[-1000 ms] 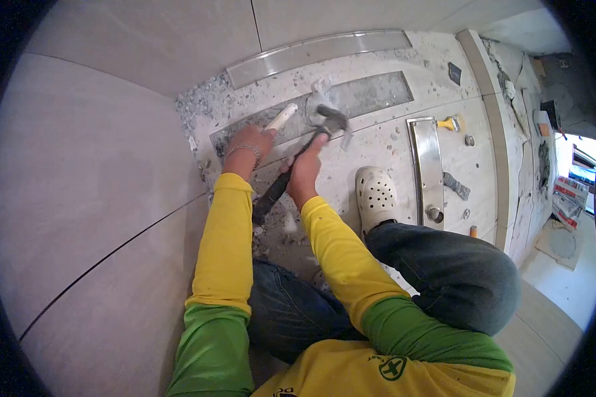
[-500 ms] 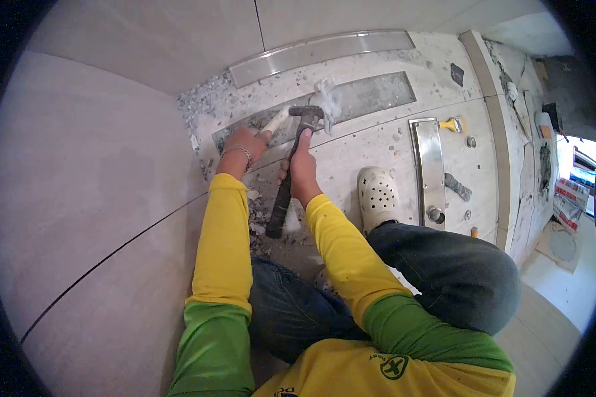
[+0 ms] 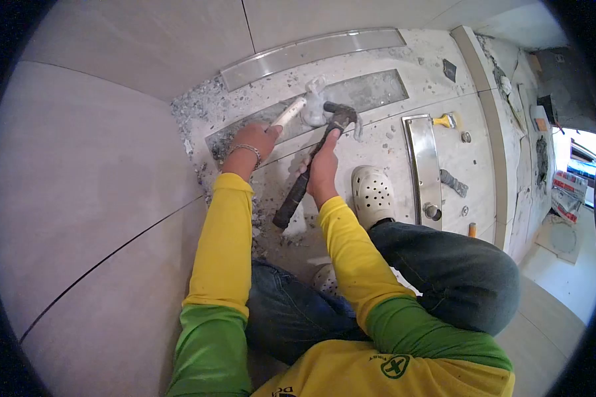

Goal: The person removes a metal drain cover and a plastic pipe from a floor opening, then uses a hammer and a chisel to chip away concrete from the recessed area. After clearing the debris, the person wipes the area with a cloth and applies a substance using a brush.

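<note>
My left hand (image 3: 250, 147), with a bracelet at the wrist, is wrapped round a pale handled tool (image 3: 289, 114) over the long recess in the floor. The tool's far end points up and right toward a crumpled whitish plastic bag (image 3: 315, 109). My right hand (image 3: 322, 171) grips the dark handle of a claw hammer (image 3: 343, 118), whose head is just right of the bag. The hammer handle slants down and left. Grey rubble lies in the recess (image 3: 374, 92) and around its left end.
A metal strip (image 3: 311, 53) lies along the wall. On the right are a metal drain channel (image 3: 425, 159), a yellow brush (image 3: 445, 120), a grey rag (image 3: 453, 182) and a raised ledge (image 3: 493, 132). My white clog (image 3: 373, 192) stands near the hammer.
The hammer and my right hand have moved right, away from the pale tool. The tool and my left hand have shifted slightly right, and the view has moved a little.
</note>
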`<act>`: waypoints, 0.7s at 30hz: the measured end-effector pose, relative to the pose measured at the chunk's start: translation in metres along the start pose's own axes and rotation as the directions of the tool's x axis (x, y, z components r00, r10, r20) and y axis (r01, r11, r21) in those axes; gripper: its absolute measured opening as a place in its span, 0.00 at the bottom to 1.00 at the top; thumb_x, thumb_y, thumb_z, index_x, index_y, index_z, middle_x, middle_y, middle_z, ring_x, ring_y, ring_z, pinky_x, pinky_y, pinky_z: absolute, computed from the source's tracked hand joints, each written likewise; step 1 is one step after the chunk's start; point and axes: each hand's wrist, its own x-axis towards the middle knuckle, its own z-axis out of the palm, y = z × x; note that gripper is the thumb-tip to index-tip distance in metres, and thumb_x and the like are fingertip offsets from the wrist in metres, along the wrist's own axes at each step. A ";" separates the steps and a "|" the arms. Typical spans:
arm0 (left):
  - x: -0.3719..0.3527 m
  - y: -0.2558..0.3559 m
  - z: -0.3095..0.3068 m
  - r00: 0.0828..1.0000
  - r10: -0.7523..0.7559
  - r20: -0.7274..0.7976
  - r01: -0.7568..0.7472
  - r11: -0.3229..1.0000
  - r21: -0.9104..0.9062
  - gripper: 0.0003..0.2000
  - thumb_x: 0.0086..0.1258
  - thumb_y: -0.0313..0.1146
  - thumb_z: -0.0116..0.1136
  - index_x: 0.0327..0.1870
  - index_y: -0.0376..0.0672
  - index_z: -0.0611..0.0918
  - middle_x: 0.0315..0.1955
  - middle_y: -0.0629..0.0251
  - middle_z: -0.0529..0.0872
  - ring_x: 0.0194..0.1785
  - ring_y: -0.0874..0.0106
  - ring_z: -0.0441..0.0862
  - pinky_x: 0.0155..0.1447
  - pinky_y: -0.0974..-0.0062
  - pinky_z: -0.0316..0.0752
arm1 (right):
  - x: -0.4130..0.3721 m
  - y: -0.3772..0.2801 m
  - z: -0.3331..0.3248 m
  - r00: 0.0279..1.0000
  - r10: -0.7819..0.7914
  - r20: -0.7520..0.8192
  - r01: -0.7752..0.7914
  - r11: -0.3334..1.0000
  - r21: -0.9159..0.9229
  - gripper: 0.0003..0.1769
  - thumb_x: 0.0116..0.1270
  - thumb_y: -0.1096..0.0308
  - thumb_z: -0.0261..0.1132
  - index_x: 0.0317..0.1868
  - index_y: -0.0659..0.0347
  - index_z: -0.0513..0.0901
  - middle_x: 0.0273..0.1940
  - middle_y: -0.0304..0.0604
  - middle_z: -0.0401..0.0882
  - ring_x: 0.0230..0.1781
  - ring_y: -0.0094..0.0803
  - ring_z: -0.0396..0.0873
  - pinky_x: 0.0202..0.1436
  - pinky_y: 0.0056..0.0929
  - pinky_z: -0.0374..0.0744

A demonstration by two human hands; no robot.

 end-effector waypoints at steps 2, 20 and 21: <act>0.004 -0.005 0.006 0.995 0.010 -0.098 -0.008 1.000 0.026 0.28 0.71 0.62 0.49 0.48 0.43 0.86 0.33 0.49 0.88 0.41 0.51 0.85 0.50 0.57 0.77 | -0.001 -0.007 0.000 1.000 -0.024 0.003 0.024 0.999 0.022 0.38 0.69 0.25 0.43 0.26 0.55 0.68 0.16 0.37 0.65 0.11 0.32 0.65 0.17 0.34 0.69; -0.004 0.004 0.004 0.999 -0.041 -0.028 0.042 0.998 0.047 0.26 0.73 0.55 0.48 0.48 0.39 0.85 0.47 0.44 0.85 0.52 0.47 0.82 0.59 0.55 0.75 | 0.013 0.014 0.013 0.998 -0.059 -0.013 0.059 0.998 -0.037 0.37 0.71 0.28 0.44 0.28 0.57 0.72 0.18 0.38 0.67 0.13 0.32 0.66 0.18 0.34 0.70; -0.002 0.001 0.006 0.999 -0.040 -0.028 0.041 0.998 0.047 0.26 0.73 0.55 0.48 0.48 0.39 0.85 0.47 0.44 0.85 0.52 0.47 0.82 0.59 0.55 0.75 | 0.006 0.008 0.013 0.983 0.174 0.056 -0.165 0.976 -0.140 0.38 0.71 0.27 0.44 0.28 0.57 0.72 0.18 0.38 0.68 0.13 0.32 0.67 0.18 0.34 0.70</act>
